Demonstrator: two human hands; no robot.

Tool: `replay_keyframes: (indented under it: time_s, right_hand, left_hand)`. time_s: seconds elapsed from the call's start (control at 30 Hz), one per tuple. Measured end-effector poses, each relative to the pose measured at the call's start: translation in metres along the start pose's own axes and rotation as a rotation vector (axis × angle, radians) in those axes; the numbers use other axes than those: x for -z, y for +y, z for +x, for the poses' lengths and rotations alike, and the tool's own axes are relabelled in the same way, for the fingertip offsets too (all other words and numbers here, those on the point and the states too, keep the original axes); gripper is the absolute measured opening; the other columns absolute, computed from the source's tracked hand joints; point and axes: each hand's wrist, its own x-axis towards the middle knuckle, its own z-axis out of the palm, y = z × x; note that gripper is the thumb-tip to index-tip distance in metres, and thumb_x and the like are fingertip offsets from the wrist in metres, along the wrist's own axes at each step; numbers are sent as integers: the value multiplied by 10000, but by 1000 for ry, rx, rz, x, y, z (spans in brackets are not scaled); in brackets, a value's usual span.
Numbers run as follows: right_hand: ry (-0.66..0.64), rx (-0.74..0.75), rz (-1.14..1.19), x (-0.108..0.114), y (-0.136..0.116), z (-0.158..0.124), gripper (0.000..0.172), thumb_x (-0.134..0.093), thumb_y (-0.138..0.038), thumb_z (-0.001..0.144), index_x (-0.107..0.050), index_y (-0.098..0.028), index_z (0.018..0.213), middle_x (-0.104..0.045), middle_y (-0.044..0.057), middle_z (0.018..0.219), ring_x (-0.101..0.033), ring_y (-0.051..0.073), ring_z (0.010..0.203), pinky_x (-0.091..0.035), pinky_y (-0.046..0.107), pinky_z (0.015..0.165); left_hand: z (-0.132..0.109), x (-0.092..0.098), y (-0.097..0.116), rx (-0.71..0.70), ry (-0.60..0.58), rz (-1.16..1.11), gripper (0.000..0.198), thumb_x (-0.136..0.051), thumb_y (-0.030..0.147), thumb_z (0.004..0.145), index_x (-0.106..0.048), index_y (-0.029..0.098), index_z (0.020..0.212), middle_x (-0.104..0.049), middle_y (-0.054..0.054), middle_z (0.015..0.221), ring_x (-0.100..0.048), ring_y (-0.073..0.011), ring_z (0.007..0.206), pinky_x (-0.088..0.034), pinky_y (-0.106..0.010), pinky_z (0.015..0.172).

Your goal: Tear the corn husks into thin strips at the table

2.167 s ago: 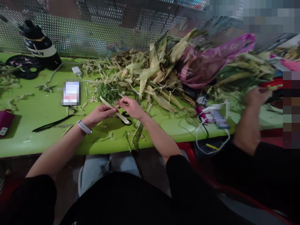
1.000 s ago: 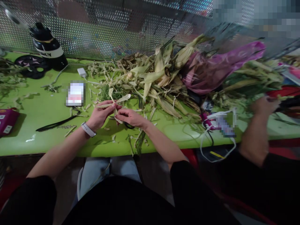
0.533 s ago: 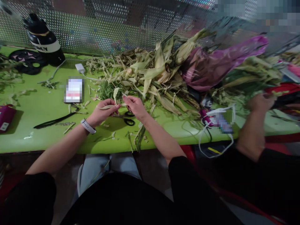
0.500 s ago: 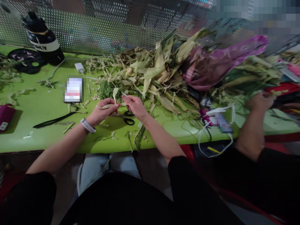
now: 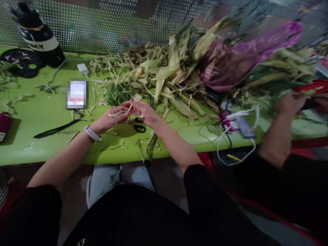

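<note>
Pale folded husk strips point(image 5: 117, 113) lie across the fingers of my left hand point(image 5: 111, 118), which is closed on them; a white watch is on that wrist. Touching it fingertip to fingertip, my right hand point(image 5: 144, 111) pinches a small pale husk piece point(image 5: 136, 98). Black-handled scissors point(image 5: 139, 128) lie beneath my hands, their blades mostly hidden. Just behind my hands is a bundle of thin green strands point(image 5: 116, 94). A large heap of dry corn husks point(image 5: 164, 73) spreads behind and to the right.
On the green table point(image 5: 53, 150) are a phone point(image 5: 77, 94), a black strap point(image 5: 57, 130), a white charger point(image 5: 82, 69) and a dark bottle point(image 5: 42, 42). A purple bag point(image 5: 222, 68) lies behind right; another person's hand point(image 5: 289, 104) is at the far right.
My hands have come closer together, the right one shifting left over the husk strips. The piece at my fingertips has changed its tilt. The whole view has shifted slightly.
</note>
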Motion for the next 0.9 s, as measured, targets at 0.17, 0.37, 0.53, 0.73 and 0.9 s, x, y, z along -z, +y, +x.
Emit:
replay_keyframes:
  time_s: [0.17, 0.37, 0.53, 0.73, 0.9]
  right_hand:
    - [103, 127, 118, -7, 9, 1, 369, -739, -578, 742, -755, -226, 852, -750, 38, 1046, -666, 203, 1054, -524, 366, 994]
    - [141, 190, -59, 9, 9, 1, 454, -650, -640, 796, -749, -248, 1003, -739, 47, 1054, -674, 216, 1036, -532, 404, 965]
    - [190, 510, -610, 2, -2, -7, 489, -669, -616, 808, -696, -297, 1178, -599, 43, 1362, -464, 267, 1350, -335, 521, 1164]
    - [166, 615, -696, -17, 1, -11, 291, -582, -510, 917, -751, -273, 928, -681, 45, 1203, -533, 238, 1268, -350, 519, 1144]
    - [157, 530, -606, -12, -3, -10, 309, -686, -494, 845, -734, -224, 988, -672, 80, 1261, -564, 237, 1249, -390, 458, 1126]
  left_hand:
    - [3, -1, -3, 11, 80, 24, 331, -735, 475, 786, -696, 157, 869, -567, 10, 650, -478, -82, 564, -388, -217, 545]
    - [1, 3, -3, -12, -15, 60, 296, -757, 429, 763, -702, 138, 757, -596, -15, 644, -487, -88, 557, -376, -228, 534]
    - [4, -1, -8, -12, -74, 146, 232, -758, 350, 747, -692, 128, 743, -618, -25, 655, -519, -117, 605, -402, -246, 573]
    - [9, -8, -15, -4, -30, 177, 230, -746, 308, 757, -609, 144, 669, -528, 12, 545, -438, -91, 499, -350, -238, 496]
    - [9, -8, -16, -24, -75, 212, 211, -745, 311, 758, -650, 136, 691, -564, 3, 571, -464, -94, 522, -383, -230, 511]
